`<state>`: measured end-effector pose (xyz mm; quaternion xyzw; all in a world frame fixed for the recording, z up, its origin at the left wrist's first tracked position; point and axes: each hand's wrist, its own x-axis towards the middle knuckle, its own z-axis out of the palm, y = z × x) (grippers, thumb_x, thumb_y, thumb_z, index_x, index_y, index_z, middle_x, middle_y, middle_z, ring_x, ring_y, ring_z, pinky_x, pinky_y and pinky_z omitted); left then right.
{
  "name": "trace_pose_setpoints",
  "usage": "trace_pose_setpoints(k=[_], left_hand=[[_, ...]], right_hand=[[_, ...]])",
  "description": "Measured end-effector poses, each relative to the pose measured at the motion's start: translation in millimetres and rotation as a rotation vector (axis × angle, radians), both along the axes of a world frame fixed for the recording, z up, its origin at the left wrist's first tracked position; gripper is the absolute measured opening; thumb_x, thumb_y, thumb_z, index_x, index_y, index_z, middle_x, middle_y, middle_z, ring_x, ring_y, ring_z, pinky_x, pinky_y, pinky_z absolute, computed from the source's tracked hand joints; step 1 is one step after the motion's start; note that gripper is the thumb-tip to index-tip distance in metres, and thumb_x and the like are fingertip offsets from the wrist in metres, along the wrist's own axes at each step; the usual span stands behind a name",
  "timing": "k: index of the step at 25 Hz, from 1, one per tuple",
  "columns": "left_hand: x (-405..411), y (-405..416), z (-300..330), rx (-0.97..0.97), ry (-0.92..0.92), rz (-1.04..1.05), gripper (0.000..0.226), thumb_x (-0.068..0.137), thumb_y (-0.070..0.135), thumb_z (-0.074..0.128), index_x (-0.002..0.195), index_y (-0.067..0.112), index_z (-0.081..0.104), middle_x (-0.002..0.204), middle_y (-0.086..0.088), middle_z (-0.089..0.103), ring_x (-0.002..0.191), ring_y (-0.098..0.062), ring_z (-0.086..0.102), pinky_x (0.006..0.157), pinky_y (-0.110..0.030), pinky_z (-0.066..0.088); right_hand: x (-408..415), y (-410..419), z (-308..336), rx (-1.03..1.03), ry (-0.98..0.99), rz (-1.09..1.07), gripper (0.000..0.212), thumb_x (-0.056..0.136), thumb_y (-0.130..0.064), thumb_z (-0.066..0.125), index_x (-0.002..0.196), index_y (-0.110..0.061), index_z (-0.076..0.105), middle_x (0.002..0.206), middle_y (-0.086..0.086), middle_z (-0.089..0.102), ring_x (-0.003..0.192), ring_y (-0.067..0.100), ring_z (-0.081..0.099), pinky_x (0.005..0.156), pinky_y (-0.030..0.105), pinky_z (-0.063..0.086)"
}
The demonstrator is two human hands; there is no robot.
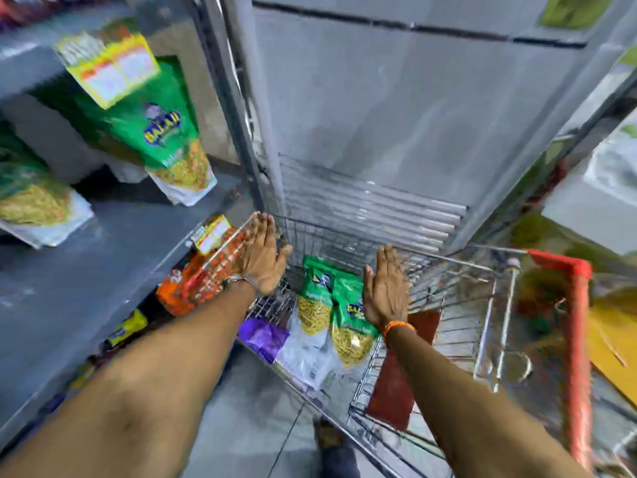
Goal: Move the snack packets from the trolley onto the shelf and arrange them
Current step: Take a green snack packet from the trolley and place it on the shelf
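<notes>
1. Trolley (pixel 448 270): wire basket, red handle.
2. Two green snack packets (pixel 331 312) lie overlapped inside the trolley, tops toward its far end, yellow snack window showing.
3. Shelf (pixel 86 270), left of the trolley: grey, green packet (pixel 162 132) standing tilted, another (pixel 31 198) lying flat.

Both flat, empty hands, left hand (pixel 261 257) and right hand (pixel 385 288), over trolley (pixel 482 267) packets (pixel 331 305)

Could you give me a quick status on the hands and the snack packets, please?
Left hand and right hand open, flat, holding nothing, over the trolley. Two green packets upright inside it, between the hands. Nothing blocking them.
</notes>
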<state>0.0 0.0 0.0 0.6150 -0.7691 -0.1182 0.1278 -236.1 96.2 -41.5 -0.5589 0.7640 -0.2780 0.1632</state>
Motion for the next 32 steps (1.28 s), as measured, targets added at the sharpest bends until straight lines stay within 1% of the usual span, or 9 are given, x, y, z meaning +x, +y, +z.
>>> trace_pose_setpoints(k=[2, 5, 10, 13, 16, 20, 27, 30, 32], left_hand=[[-25, 1, -38, 0.242, 0.051, 0.002, 0.082, 0.094, 0.052, 0.026, 0.154, -0.004, 0.019, 0.163, -0.025, 0.014, 0.155, -0.034, 0.014, 0.125, -0.035, 0.006], [-57, 9, -106, 0.531, 0.210, 0.084, 0.074, 0.093, 0.050, 0.047, 0.148, 0.001, 0.040, 0.147, -0.028, 0.047, 0.137, -0.037, 0.047, 0.112, -0.037, 0.035], [-103, 4, -189, 0.695, 0.328, 0.183, 0.054, 0.093, 0.034, 0.060, 0.141, 0.011, 0.052, 0.134, -0.021, 0.062, 0.124, -0.033, 0.061, 0.106, -0.040, 0.046], [-126, -9, -211, 0.685, 0.463, 0.244, 0.051, 0.092, 0.021, 0.065, 0.139, 0.005, 0.053, 0.135, -0.016, 0.063, 0.116, -0.032, 0.065, 0.101, -0.041, 0.050], [-136, -22, -231, 0.613, 0.497, 0.301, 0.043, 0.091, 0.018, 0.066, 0.131, 0.004, 0.058, 0.128, -0.015, 0.066, 0.105, -0.031, 0.068, 0.092, -0.037, 0.054], [-142, -33, -242, 0.469, 0.477, 0.387, 0.018, 0.090, 0.014, 0.067, 0.102, 0.003, 0.072, 0.105, -0.017, 0.075, 0.097, -0.032, 0.071, 0.079, -0.032, 0.054], [-138, -38, -227, 0.453, 0.533, 0.498, 0.013, 0.088, 0.007, 0.067, 0.083, 0.008, 0.078, 0.100, -0.012, 0.079, 0.096, -0.026, 0.073, 0.072, -0.022, 0.047], [-123, -30, -211, 0.470, 0.603, 0.559, 0.014, 0.085, 0.007, 0.069, 0.074, 0.010, 0.078, 0.096, -0.014, 0.079, 0.094, -0.029, 0.074, 0.080, -0.033, 0.059], [-109, -26, -195, 0.474, 0.676, 0.620, 0.010, 0.080, 0.021, 0.073, 0.080, 0.014, 0.080, 0.093, -0.013, 0.079, 0.090, -0.032, 0.074, 0.079, -0.043, 0.061]], right_hand=[[-1, 9, -46, 0.119, -0.171, -0.191, 0.063, 0.103, -0.032, 0.042, 0.155, 0.002, 0.027, 0.165, 0.022, 0.024, 0.154, 0.034, 0.023, 0.128, 0.042, 0.012], [3, 29, -115, 0.324, -0.382, -0.334, 0.076, 0.098, -0.029, 0.059, 0.154, 0.006, 0.022, 0.162, 0.027, 0.027, 0.152, 0.038, 0.026, 0.126, 0.041, 0.018], [-8, 19, -191, 0.487, -0.601, -0.455, 0.098, 0.073, -0.039, 0.087, 0.147, 0.003, 0.037, 0.147, 0.026, 0.048, 0.138, 0.043, 0.045, 0.114, 0.036, 0.035], [-18, 13, -238, 0.484, -0.669, -0.464, 0.112, 0.050, -0.044, 0.096, 0.139, -0.014, 0.035, 0.137, 0.013, 0.055, 0.127, 0.035, 0.055, 0.111, 0.044, 0.046], [-24, 16, -270, 0.415, -0.747, -0.406, 0.083, 0.058, 0.005, 0.092, 0.115, -0.022, 0.038, 0.117, 0.007, 0.063, 0.105, 0.026, 0.063, 0.093, 0.031, 0.059], [-20, 16, -281, 0.485, -0.883, -0.472, 0.115, 0.040, -0.028, 0.103, 0.129, -0.019, 0.031, 0.121, 0.001, 0.062, 0.111, 0.024, 0.061, 0.105, 0.037, 0.049], [-14, 25, -253, 0.470, -0.794, -0.368, 0.084, 0.071, -0.011, 0.089, 0.139, -0.012, 0.040, 0.138, 0.019, 0.056, 0.123, 0.032, 0.059, 0.094, 0.024, 0.049], [-13, 26, -238, 0.324, -0.683, -0.357, 0.083, 0.049, -0.029, 0.097, 0.117, -0.040, 0.050, 0.125, 0.008, 0.066, 0.113, 0.026, 0.067, 0.098, 0.042, 0.058], [-18, 23, -225, 0.264, -0.735, -0.299, 0.090, 0.057, -0.010, 0.095, 0.129, -0.031, 0.044, 0.127, 0.004, 0.068, 0.116, 0.024, 0.067, 0.101, 0.051, 0.056]])
